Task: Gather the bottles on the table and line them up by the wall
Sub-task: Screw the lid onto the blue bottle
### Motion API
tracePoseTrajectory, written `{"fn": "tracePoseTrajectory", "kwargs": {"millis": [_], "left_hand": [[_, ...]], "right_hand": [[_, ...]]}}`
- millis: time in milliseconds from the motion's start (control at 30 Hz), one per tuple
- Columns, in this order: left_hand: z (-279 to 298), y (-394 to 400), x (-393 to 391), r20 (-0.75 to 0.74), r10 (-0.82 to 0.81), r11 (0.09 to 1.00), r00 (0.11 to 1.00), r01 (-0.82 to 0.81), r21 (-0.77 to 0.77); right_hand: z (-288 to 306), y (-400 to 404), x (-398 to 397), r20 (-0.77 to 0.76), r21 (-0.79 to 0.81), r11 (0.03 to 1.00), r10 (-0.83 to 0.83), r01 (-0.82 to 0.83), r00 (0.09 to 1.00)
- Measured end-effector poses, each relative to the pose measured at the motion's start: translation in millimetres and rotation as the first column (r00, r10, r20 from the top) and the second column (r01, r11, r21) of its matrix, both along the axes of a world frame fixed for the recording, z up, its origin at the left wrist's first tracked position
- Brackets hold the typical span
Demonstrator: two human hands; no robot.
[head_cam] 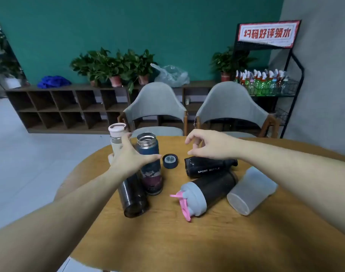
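Left hand (128, 156) wrapping around a pale bottle with a pink-rimmed lid (116, 138), fingers on its far-left side and thumb stretching right across the front of the blue steel flask (150, 163); whether the pale bottle is standing on the bench or lifted, hidden by the hand. Right hand (207, 146) hovering loosely spread, fingers curling downward, holding nothing, just above the black bottle marked SPORT BOTTLE (209, 167).

Standing upright at the far left of the round wooden bench (187, 242): the blue steel flask, mouth open, with its dark cap (170, 161) lying just to the right, inner side up. Sitting just left of the flask and nearer: a dark translucent bottle (133, 197), top hidden behind the left wrist, seemingly tilting. Lying on its side right of the cap: the SPORT BOTTLE one, neck pointing right. Lying nearer, also on its side: a dark shaker with a grey lid and pink flip tab (203, 193), lid pointing near-left. Resting just to the right of the shaker, on its side: a frosted clear cup (250, 191), touching or nearly touching it.

Sitting beyond the bench: two grey chairs (156, 107), a low wooden shelf with potted plants (112, 65), and the teal wall.
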State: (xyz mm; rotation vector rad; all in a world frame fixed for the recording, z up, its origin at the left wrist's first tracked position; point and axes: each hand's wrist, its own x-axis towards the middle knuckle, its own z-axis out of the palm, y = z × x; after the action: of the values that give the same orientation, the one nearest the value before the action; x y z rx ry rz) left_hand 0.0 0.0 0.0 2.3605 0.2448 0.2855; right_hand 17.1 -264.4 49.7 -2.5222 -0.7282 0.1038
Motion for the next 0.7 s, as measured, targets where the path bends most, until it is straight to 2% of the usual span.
{"fn": "tracePoseTrajectory", "kwargs": {"millis": [100,333,500,700], "left_hand": [[-5.9,2.1,12.1,-0.063,-0.048,0.999,0.997,0.048,0.003],[-10.6,6.1,33.6,-0.021,-0.272,0.945,0.962,0.263,-0.196],[-7.3,5.5,39.1,0.038,-0.31,0.917,0.95,0.309,-0.254],[-6.0,9.9,46.9,0.068,-0.324,0.907,0.944,0.33,-0.263]], "right_hand": [[-10.5,13.0,24.7,0.017,-0.123,0.992,0.019,-0.016,1.0],[-37.2,52.4,74.2,0.035,-0.401,0.91,0.124,-0.099,0.992],[-59.9,76.0,105.4,0.009,-0.593,0.794,0.17,-0.131,0.985],[-80.4,98.0,130.5,-0.077,-0.722,0.673,0.151,-0.159,0.986]]}}
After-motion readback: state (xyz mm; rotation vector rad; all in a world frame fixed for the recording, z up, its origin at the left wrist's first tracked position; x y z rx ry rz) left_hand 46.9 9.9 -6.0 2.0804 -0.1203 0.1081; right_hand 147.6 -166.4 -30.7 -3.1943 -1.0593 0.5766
